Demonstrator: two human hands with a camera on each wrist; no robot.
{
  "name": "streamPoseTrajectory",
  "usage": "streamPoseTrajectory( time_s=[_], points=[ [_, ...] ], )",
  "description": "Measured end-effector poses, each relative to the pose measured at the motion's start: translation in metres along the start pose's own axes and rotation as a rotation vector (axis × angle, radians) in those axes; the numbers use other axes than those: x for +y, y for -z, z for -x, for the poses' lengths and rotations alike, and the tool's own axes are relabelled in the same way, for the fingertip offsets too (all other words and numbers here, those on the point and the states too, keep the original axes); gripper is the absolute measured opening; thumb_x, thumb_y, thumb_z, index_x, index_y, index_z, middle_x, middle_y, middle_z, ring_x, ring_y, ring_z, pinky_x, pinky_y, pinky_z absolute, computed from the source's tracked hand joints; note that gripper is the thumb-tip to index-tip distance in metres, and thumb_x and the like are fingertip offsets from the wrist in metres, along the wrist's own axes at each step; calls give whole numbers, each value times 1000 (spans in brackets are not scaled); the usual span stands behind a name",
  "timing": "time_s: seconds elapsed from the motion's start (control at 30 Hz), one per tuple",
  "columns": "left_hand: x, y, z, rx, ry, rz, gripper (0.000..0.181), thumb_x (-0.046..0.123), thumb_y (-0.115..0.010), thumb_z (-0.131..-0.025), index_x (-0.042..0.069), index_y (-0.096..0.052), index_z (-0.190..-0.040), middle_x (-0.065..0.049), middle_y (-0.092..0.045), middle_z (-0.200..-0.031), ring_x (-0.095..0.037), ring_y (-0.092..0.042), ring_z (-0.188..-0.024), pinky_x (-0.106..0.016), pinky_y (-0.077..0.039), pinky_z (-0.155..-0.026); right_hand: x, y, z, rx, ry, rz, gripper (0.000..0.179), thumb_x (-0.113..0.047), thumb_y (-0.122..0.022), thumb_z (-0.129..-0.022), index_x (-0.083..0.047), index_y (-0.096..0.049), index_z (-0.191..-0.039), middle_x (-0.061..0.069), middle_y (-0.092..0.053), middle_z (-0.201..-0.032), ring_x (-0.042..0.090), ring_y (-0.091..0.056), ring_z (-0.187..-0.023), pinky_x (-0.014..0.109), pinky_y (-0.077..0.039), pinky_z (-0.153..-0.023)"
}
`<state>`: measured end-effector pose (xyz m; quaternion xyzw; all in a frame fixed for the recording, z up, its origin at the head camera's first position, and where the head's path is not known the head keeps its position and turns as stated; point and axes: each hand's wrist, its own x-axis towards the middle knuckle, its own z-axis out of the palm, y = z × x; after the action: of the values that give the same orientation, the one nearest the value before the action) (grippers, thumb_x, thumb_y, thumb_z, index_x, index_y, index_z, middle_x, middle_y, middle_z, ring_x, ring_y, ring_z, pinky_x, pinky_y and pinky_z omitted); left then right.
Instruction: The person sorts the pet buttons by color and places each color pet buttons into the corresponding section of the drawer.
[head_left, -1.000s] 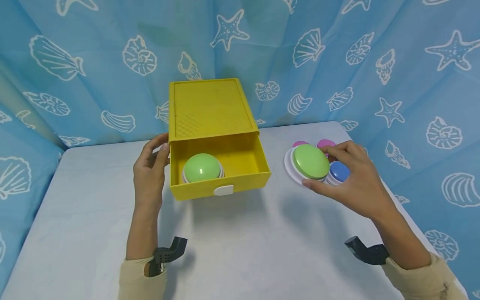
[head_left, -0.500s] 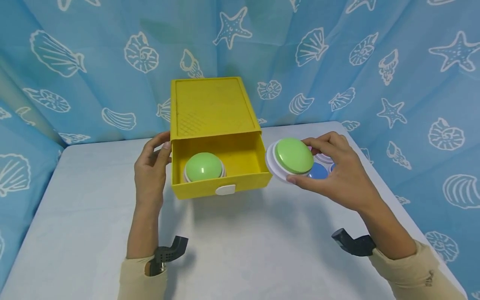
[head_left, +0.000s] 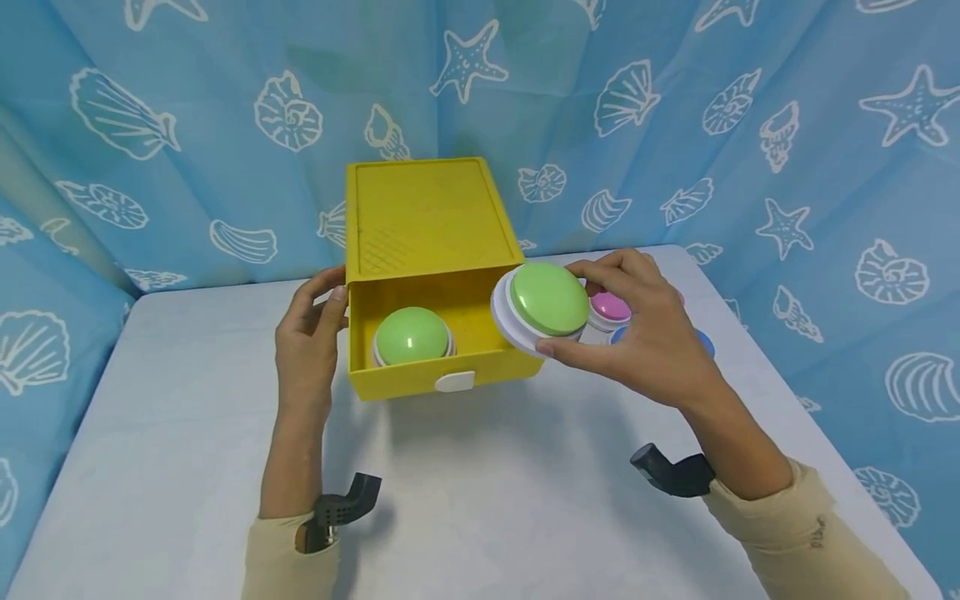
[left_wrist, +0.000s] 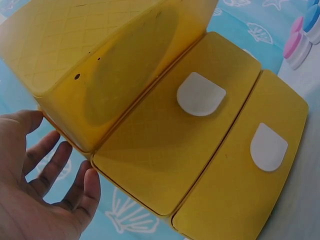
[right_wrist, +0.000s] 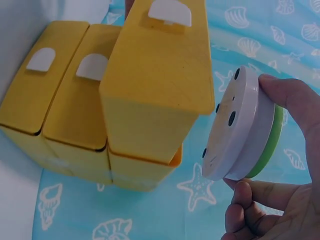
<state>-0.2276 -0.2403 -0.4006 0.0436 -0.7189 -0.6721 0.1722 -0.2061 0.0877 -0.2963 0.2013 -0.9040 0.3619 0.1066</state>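
A yellow three-drawer cabinet (head_left: 431, 217) stands at the back of the table, its top drawer (head_left: 405, 383) pulled out. Inside that drawer, toward the left, sits a green push button (head_left: 411, 336) on a white base. My left hand (head_left: 309, 342) rests its thumb and fingertips against the cabinet's left side; in the left wrist view the fingers (left_wrist: 50, 170) look relaxed along the edge. Between thumb and fingers, my right hand (head_left: 648, 333) grips a second green push button (head_left: 550, 298), tilted, by its white base. It overlaps the drawer's right corner in the head view.
Right of the cabinet, partly behind my right hand, are a pink push button (head_left: 611, 307) and a blue one (head_left: 705, 342). The lower drawers (left_wrist: 165, 145) look pushed in, with white handles (left_wrist: 201, 94). A blue shell-print curtain (head_left: 300, 192) hangs close behind the white-covered table (head_left: 465, 500).
My right hand has carried the green push button leftward from above the other buttons to the drawer's right corner. More of the pink button shows. My left hand stays at the cabinet.
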Motion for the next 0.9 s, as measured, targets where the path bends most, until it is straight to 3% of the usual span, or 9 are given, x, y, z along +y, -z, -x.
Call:
streamPoseTrajectory(
  time_s=[0.2,0.3,0.47,0.63,0.73,0.9],
  points=[
    [-2,1,0,1,-3,2,41,45,-60,-99,28,-61,-136,5,-57,-135,-18,-59,-113,-35,-47,-97,-4,-16,-15,-9,-48,-18,71,-42,-88,-75,-19,-61,-137,0,-49,-114,18,-42,-114,43,-46,-86],
    [-2,-1,-1,-11,-6,15,40,44,-60,-99,27,-62,-136,4,-57,-135,-19,-59,-113,-36,-48,-97,-5,-19,-12,38,-43,-18,63,-40,-82,-83,-22,-59,-139,2,-50,-114,18,-42,-115,44,-47,-89],
    [1,-2,-2,-26,-15,37,41,43,-61,-99,26,-62,-136,3,-57,-135,-19,-59,-113,-38,-47,-98,-3,-23,4,145,33,-35,40,-22,-74,-91,-19,-67,-131,0,-56,-107,14,-48,-112,42,-49,-90],
    [2,1,-2,-19,-15,52,40,43,-61,-99,25,-63,-135,2,-57,-134,-20,-59,-112,-38,-46,-97,5,-33,21,199,73,-32,32,-17,-72,-92,-18,-71,-124,-3,-60,-107,10,-54,-105,36,-50,-90],
    [0,1,-2,-22,-18,54,40,42,-61,-99,25,-63,-135,2,-57,-135,-20,-58,-115,-37,-46,-98,8,-41,34,237,94,-56,28,-13,-72,-91,-17,-73,-118,-3,-62,-107,10,-57,-100,29,-51,-91],
    [-2,2,0,-17,-14,39,39,41,-61,-100,25,-62,-136,4,-57,-135,-19,-58,-116,-39,-46,-100,5,-66,57,297,169,-162,25,-1,-76,-84,-11,-77,-106,1,-64,-97,12,-60,-89,20,-53,-80]
  ],
)
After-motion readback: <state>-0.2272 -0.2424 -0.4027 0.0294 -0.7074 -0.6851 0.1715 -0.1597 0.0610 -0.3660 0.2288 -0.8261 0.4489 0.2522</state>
